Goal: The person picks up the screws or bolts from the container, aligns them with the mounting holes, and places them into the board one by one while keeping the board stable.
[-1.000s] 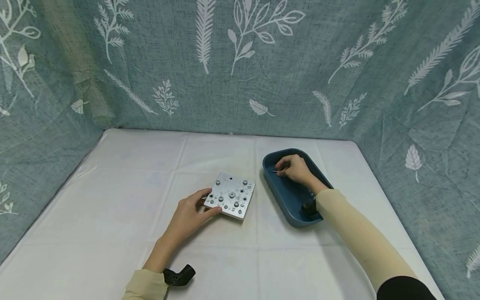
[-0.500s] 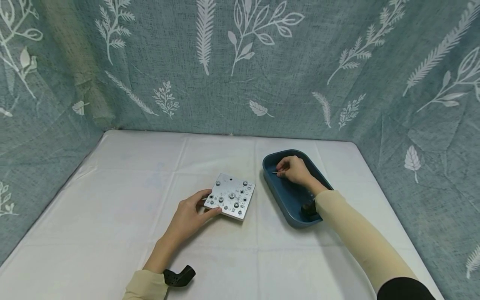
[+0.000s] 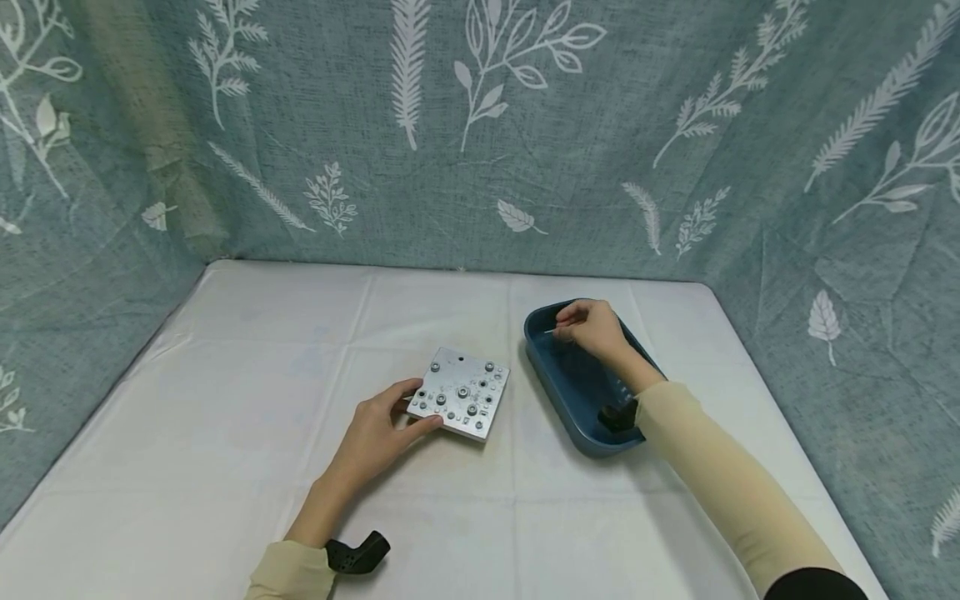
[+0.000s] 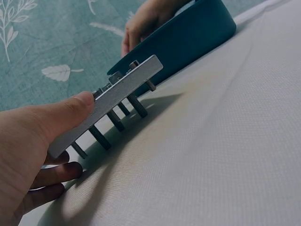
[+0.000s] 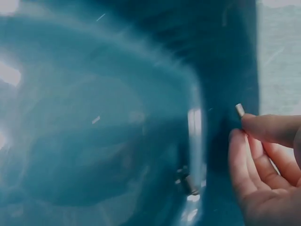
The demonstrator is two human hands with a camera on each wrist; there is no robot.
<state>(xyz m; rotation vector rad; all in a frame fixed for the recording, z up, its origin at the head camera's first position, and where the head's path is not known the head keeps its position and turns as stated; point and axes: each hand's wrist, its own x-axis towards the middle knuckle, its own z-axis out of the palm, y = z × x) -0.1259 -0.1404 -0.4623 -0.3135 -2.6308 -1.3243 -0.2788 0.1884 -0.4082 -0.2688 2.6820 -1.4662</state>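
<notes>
My left hand (image 3: 384, 433) grips the near left corner of a square silver metal plate (image 3: 456, 385), thumb on top and fingers beneath. Several screws pass through the plate (image 4: 109, 106); in the left wrist view their threaded shanks stick out below it, and the plate is tilted above the cloth. Over the far end of a blue tray (image 3: 551, 392), my right hand (image 3: 596, 332) pinches a small metal pin-like piece (image 5: 240, 110) between thumb and finger. Only one end of that piece shows, so its exact kind is unclear.
A small dark piece of hardware (image 5: 188, 182), blurred, lies inside the tray by its wall. A white cloth (image 3: 225, 400) covers the table, and a green patterned curtain (image 3: 450, 192) hangs behind and at the sides. Each wrist wears a black device (image 3: 358, 552).
My right hand has shifted slightly up toward the tray's far edge with the small metal piece. The left hand and the plate have stayed almost still.
</notes>
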